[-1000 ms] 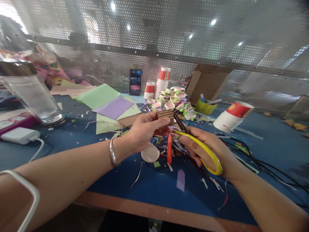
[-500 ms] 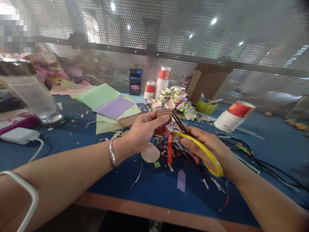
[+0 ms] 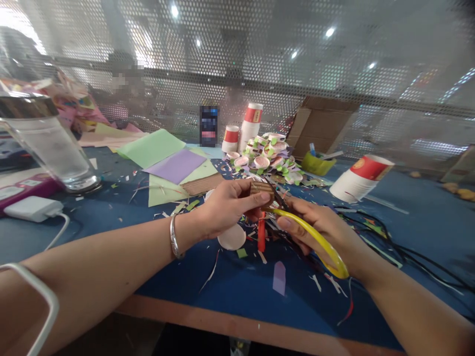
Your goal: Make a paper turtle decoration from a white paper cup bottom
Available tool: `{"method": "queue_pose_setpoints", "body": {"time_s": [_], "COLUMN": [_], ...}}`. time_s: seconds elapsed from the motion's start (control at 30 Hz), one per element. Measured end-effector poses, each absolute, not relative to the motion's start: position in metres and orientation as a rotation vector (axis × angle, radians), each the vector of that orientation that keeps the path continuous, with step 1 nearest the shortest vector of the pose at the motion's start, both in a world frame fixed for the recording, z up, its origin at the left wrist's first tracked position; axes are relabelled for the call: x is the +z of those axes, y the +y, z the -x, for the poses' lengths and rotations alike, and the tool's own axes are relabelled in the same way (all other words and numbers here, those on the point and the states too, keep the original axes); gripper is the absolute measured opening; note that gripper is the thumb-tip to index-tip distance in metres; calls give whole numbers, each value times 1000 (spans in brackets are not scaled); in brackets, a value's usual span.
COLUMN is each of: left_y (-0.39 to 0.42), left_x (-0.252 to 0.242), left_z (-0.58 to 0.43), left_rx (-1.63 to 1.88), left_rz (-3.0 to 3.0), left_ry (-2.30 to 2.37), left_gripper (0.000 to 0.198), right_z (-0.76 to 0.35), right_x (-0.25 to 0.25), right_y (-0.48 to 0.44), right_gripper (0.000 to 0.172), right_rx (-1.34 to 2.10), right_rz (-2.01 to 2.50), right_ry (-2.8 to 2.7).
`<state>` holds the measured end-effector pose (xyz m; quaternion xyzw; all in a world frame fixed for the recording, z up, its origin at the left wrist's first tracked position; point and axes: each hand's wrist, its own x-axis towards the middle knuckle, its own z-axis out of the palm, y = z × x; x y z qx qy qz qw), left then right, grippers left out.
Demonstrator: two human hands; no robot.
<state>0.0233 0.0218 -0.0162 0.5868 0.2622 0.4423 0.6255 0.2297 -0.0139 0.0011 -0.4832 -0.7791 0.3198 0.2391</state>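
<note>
A small piece of brown corrugated cardboard (image 3: 261, 187) is pinched between the thumb and fingers of my left hand (image 3: 232, 205). My right hand (image 3: 315, 225) grips a pair of scissors with yellow handles (image 3: 326, 247), and their dark blades meet the cardboard's right edge. How far the blades are apart is partly hidden. Under my hands lie a white paper disc (image 3: 232, 237), a red-orange stick-like tool (image 3: 261, 237) and many paper scraps. A purple paper tag (image 3: 279, 278) rests nearer the table's front edge.
Behind my hands stand a pile of small paper cup pieces (image 3: 267, 153) and stacked paper cups (image 3: 250, 129). Coloured sheets (image 3: 178, 165) lie left of centre. A glass bottle (image 3: 63, 153) stands far left; another cup stack (image 3: 358, 180) leans at right beside black cables (image 3: 393, 247).
My left hand and the cardboard have moved slightly right and down. The scissor blades now lie closer against the cardboard, and the yellow handle has shifted a little.
</note>
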Motion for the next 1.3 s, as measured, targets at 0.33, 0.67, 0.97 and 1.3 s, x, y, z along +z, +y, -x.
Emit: {"method": "queue_pose_setpoints", "body": {"time_s": [0.33, 0.67, 0.97, 1.3], "left_y": [22, 17, 23, 23], "left_x": [-15, -10, -11, -9], "left_z": [-24, -26, -23, -21], "left_rx": [980, 1058, 977, 1019], "left_rz": [-1293, -1130, -1236, -1206], "left_ry": [571, 631, 583, 641], "left_gripper": [17, 17, 16, 16], "right_z": [-225, -224, -227, -229], "right_x": [5, 5, 5, 5], "right_y": [-25, -20, -23, -18], "right_gripper": [36, 49, 41, 44], "right_rx": [846, 876, 861, 813], "right_rz": [1371, 1400, 1365, 1365], "right_ry": [-2050, -2007, -2047, -2084]}}
